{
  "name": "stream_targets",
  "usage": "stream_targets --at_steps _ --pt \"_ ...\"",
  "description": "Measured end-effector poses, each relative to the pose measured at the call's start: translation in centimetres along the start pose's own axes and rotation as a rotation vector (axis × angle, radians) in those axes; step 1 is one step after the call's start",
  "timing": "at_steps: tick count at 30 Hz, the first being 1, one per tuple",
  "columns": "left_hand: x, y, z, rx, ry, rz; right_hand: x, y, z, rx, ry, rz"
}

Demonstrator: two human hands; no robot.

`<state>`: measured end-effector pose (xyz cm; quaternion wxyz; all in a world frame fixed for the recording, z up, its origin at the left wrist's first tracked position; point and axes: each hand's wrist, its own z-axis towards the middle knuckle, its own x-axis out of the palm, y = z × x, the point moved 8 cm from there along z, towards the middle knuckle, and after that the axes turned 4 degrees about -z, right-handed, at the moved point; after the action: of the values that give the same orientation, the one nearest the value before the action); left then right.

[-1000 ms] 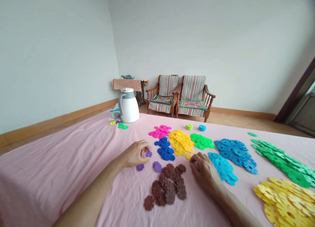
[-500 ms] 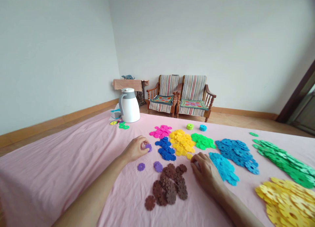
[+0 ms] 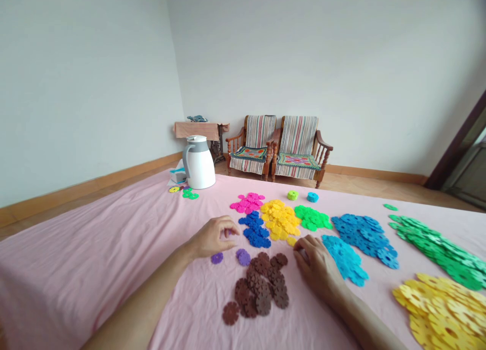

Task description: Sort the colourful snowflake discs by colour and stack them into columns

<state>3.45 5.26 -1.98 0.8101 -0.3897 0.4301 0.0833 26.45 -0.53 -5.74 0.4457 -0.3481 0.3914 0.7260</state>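
Two hands, left (image 3: 212, 237), right (image 3: 317, 264), beside brown plastic discs (image 3: 261, 284) on pink sheet (image 3: 94, 269)

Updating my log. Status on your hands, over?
Left hand curled over purple disc. Right hand beside brown pile, yellow disc at its fingertips. Blue pile just ahead.

The bed's pink sheet (image 3: 94, 269) gives a wide path left of the left hand (image 3: 212, 237), running toward the far corner, where a white jug (image 3: 198, 162) stands. Between the hands, brown plastic discs (image 3: 261, 284) block the near middle. A blue heap (image 3: 255, 229) lies just ahead of the left hand. A cyan heap (image 3: 345, 256) sits just beside the right hand (image 3: 317, 269), and green (image 3: 436, 251) and yellow heaps (image 3: 440, 312) bar the way further right.
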Motion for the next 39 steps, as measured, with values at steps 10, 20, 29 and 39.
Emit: stream_targets --at_steps 10,20,29,39 --pt "2.9 -3.6 -0.7 0.138 0.239 0.010 0.2 -0.3 0.0 0.002 0.005 -0.003" --pt "0.0 -0.8 0.2 -0.027 -0.055 0.035 0.1 -0.2 -0.1 -0.004 -0.008 -0.010" --pt "-2.8 4.4 -0.2 -0.217 -0.281 0.090 0.1 -0.2 0.0 -0.009 -0.017 0.000" --pt "-2.0 4.5 -0.1 -0.218 -0.236 0.096 0.1 -0.2 0.0 -0.014 -0.024 -0.005"
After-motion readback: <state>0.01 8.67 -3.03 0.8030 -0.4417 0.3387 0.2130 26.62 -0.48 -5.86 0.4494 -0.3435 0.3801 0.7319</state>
